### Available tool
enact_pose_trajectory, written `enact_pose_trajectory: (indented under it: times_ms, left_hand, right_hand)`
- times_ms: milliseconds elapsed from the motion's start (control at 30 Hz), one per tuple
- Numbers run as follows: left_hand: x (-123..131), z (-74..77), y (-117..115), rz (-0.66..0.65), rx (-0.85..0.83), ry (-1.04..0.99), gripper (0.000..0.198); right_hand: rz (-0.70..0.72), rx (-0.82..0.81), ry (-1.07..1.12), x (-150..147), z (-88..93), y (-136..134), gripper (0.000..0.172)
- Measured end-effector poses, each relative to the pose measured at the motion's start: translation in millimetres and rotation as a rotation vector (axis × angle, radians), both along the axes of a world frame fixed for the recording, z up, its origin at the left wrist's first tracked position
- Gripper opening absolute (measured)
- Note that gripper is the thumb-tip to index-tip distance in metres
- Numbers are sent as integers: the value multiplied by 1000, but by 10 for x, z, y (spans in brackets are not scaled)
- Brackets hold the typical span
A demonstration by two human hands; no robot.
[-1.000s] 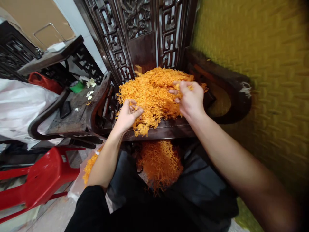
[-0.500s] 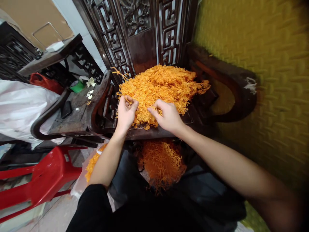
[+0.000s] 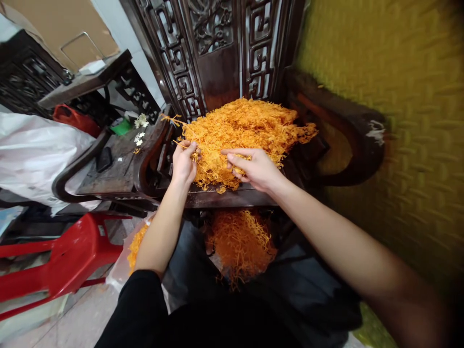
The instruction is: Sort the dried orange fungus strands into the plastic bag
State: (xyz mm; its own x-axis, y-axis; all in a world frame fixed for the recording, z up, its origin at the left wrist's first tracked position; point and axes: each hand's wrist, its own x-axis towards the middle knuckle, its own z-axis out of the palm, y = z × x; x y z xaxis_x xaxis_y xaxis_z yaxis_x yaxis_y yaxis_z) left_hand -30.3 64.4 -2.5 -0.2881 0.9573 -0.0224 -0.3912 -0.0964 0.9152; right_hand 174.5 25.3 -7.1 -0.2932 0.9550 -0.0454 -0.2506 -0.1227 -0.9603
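A large heap of thin orange plastic-looking sprigs [image 3: 250, 121] covers the seat of a dark carved wooden chair [image 3: 217, 72]. At the heap's front left, my left hand [image 3: 184, 166] pinches an orange sprig [image 3: 179, 144] whose stem sticks out to the left. My right hand [image 3: 259, 171] is closed around several small orange pieces [image 3: 242, 171] in front of the heap. Below the seat, between my knees, lies a pile of bare, stringy orange stems [image 3: 242, 251]. One longer sprig [image 3: 170, 118] pokes out at the heap's left edge.
To the left stand a second wooden chair with a phone [image 3: 104, 159], a green object [image 3: 121, 126] and small white flowers [image 3: 140, 122]. A red plastic stool [image 3: 74, 256] and a bag of orange pieces [image 3: 136, 249] are lower left. A yellow textured surface [image 3: 409, 121] is at right.
My left hand has shifted slightly left, and the stem it pinches now points outward. My right hand has moved a little right, with more orange pieces showing in its fingers. The view has shifted slightly.
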Motion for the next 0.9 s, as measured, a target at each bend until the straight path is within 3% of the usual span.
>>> enact_pose_trajectory:
  times_ms: [67, 200, 267, 400, 500, 567, 667, 767, 833, 900]
  left_hand:
    - [31, 12, -48, -23, -34, 10, 32]
    - [113, 37, -146, -109, -54, 44, 26]
    - [156, 55, -209, -169, -43, 72, 27]
    - [213, 70, -333, -307, 19, 120, 44]
    - [224, 49, -386, -326, 39, 141, 54]
    - [221, 30, -399, -313, 43, 154, 52]
    - [219, -1, -411, -317, 80, 222, 46]
    - [233, -41, -444, -277, 187, 419, 40]
    - [244, -71, -477, -190, 298, 676, 32]
    - [242, -97, -502, -76, 429, 986, 22]
  right_hand:
    - [96, 69, -90, 15, 45, -79, 37]
    - [290, 299, -325, 5, 145, -217, 58]
    - [176, 385, -408, -22, 133, -198, 61]
    - [-216, 491, -566, -46, 8, -53, 45]
    - [-237, 560, -599, -38, -62, -4, 52]
    - [-210, 593, -590, -40, -71, -15, 47]
    - [-279, 579, -621, -60, -52, -49, 42]
    - [-266, 522, -655, -95, -27, -75, 50]
    - [-235, 509, -695, -119, -12, -90, 53]
    - [-225, 521, -771, -133, 9, -102, 45]
